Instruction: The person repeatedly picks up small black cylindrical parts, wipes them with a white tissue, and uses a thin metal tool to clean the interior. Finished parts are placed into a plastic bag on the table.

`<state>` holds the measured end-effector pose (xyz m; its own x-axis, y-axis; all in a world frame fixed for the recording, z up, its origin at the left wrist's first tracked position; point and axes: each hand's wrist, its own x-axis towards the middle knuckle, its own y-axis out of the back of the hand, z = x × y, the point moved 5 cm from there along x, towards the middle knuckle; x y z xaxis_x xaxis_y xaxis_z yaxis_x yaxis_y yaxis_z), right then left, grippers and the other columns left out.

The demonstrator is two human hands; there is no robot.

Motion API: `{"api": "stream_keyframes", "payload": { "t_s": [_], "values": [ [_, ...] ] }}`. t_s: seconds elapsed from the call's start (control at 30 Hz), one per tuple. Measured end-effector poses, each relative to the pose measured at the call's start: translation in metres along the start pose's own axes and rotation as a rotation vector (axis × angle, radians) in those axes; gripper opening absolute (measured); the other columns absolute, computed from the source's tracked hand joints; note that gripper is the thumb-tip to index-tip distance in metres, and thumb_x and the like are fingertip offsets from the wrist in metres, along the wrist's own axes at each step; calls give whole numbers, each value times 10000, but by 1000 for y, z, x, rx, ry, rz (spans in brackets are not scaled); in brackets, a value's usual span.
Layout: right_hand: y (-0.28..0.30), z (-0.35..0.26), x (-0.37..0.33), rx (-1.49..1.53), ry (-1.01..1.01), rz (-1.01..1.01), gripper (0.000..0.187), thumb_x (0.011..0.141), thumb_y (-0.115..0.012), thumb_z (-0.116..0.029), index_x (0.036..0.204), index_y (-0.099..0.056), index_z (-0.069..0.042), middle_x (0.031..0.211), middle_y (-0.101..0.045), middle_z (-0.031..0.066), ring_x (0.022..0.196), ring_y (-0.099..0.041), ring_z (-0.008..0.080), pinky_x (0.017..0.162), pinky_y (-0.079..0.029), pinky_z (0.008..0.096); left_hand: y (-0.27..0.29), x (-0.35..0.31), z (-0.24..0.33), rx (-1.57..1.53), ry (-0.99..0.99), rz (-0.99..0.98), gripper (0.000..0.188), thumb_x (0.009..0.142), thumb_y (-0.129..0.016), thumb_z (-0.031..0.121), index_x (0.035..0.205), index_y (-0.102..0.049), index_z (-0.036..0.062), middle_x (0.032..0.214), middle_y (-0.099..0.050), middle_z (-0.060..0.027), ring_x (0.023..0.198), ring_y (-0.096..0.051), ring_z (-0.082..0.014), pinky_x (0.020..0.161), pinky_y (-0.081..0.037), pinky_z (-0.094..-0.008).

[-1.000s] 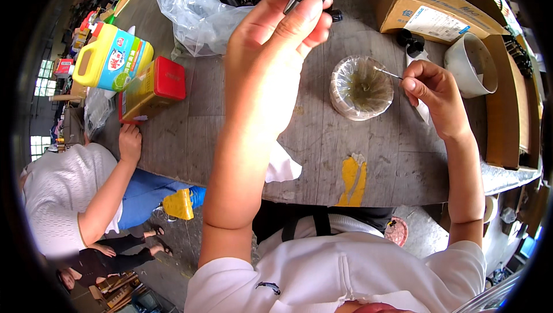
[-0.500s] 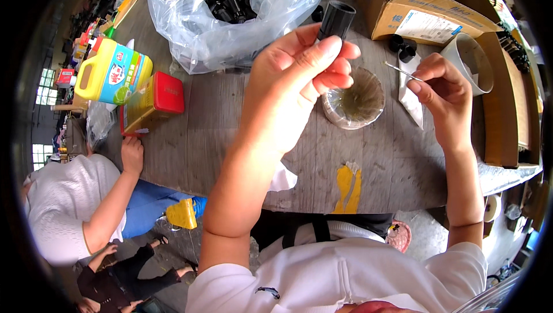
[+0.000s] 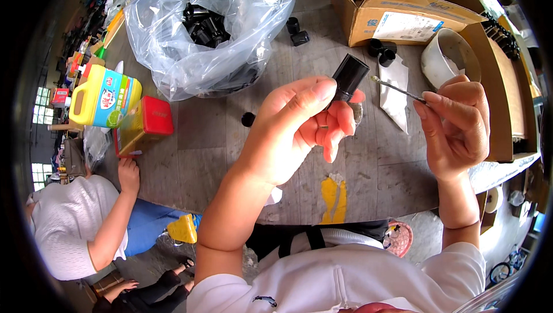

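My left hand (image 3: 305,114) is closed around a shiny black plastic tube (image 3: 350,76), held up tilted over the middle of the table. Between thumb and fingers, my right hand (image 3: 455,125) pinches a thin grey stick (image 3: 400,90); its tip, with a pale smear, points toward the tube but stays apart from it. Behind my left fingers a clear bowl is mostly hidden; only its edge (image 3: 358,114) shows. A folded white paper (image 3: 394,91) lies on the table under the stick. Two or so short black caps (image 3: 382,52) sit near the paper's top.
A clear plastic bag (image 3: 167,62) of black parts (image 3: 206,26) stands at the far left, with small black pieces (image 3: 298,35) beside it. Cardboard boxes (image 3: 403,19) and a white tub (image 3: 443,53) line the right. At left are a yellow jug (image 3: 106,95), a red-topped tin (image 3: 155,115) and another person's hand (image 3: 129,173).
The tube has come lower and tilted to the right in my left hand. My right hand has moved slightly lower with the stick. The bowl is now mostly covered by my left hand.
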<state>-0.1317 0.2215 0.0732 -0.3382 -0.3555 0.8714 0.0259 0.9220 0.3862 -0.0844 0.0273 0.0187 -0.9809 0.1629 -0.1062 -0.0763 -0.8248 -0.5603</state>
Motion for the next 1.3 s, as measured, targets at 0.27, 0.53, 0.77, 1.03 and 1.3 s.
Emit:
{"api": "stream_keyframes", "payload": {
  "t_s": [0.27, 0.53, 0.77, 1.03, 1.3],
  "values": [
    [-2, -1, 1, -20, 28, -22, 318, 625, -797, 101, 902, -671, 11, 756, -531, 65, 622, -505, 166, 517, -362, 292, -1, -1, -1, 24, 6, 16, 504, 966, -514, 383, 1136, -578, -87, 814, -638, -120, 599, -561, -117, 449, -449, -263],
    [-5, -2, 1, -32, 55, -22, 321, 615, -789, 113, 897, -670, 17, 742, -520, 62, 600, -494, 166, 505, -348, 289, -1, 0, 0, 91, -45, 58, 407, 955, -543, 331, 1090, -574, -52, 804, -621, -97, 612, -551, -106, 464, -470, -257],
    [-6, -3, 0, -33, 73, -23, 327, 599, -782, 113, 891, -676, 13, 729, -503, 54, 589, -470, 162, 500, -338, 282, -1, -1, 5, 170, -160, 132, 271, 901, -675, 161, 1053, -554, -28, 859, -633, -96, 632, -574, -89, 504, -491, -234],
    [-7, -2, -2, -46, 70, -27, 320, 589, -775, 110, 880, -681, 12, 697, -494, 47, 563, -440, 161, 490, -326, 273, -6, -7, 12, 530, -522, 292, 275, 816, -731, -3, 1021, -548, -10, 949, -635, -76, 779, -618, -90, 583, -538, -202],
    [-6, -3, -2, -42, 51, -33, 317, 584, -764, 111, 876, -684, 19, 655, -491, 44, 536, -438, 160, 464, -324, 266, -15, -19, 18, 1146, -902, 338, 368, 747, -739, -102, 1079, -597, -29, 988, -599, -109, 795, -608, -103, 547, -498, -195]
  ]
}}
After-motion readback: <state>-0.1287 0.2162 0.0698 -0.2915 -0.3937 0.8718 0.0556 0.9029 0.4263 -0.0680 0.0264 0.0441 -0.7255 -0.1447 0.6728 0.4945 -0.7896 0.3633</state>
